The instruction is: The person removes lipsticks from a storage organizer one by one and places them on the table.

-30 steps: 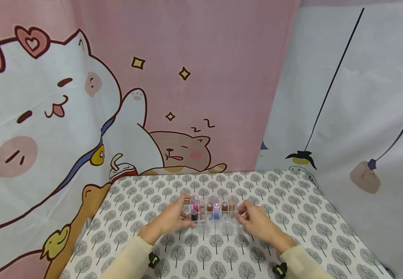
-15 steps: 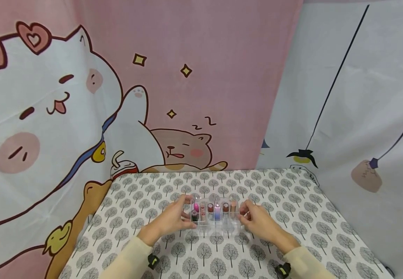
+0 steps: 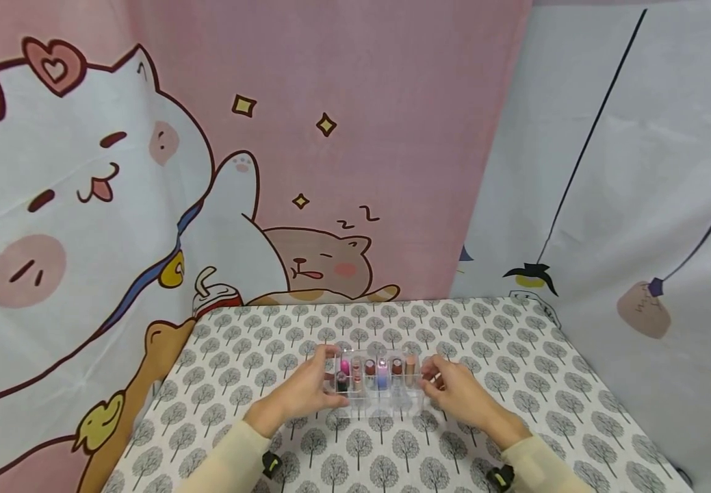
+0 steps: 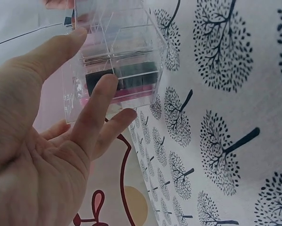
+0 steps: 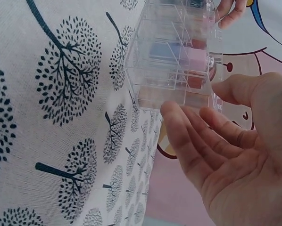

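In the head view a clear makeup organizer [image 3: 402,402] sits low over the patterned cloth, between my two hands. Lipsticks and small tubes fill its back slots: a pink and black one [image 3: 344,373], a blue and lilac one [image 3: 382,374], a tan one [image 3: 410,366] and several dark red ones. My left hand [image 3: 302,387] grips the left end, thumb in front and fingers behind. At the right end my right hand [image 3: 456,392] holds on with bent fingers. In the right wrist view its thumb [image 5: 237,89] meets the rim, fingertips against the end wall.
A white cloth [image 3: 355,472] printed with grey trees covers the table. Behind it hangs a pink curtain [image 3: 404,137] with cartoon cats, and a pale curtain [image 3: 638,205] hangs at the right. Black wrist straps [image 3: 271,463] show near both sleeves.
The organizer has shifted very slightly toward me, with both hands staying at its ends. The head view has tilted a little.
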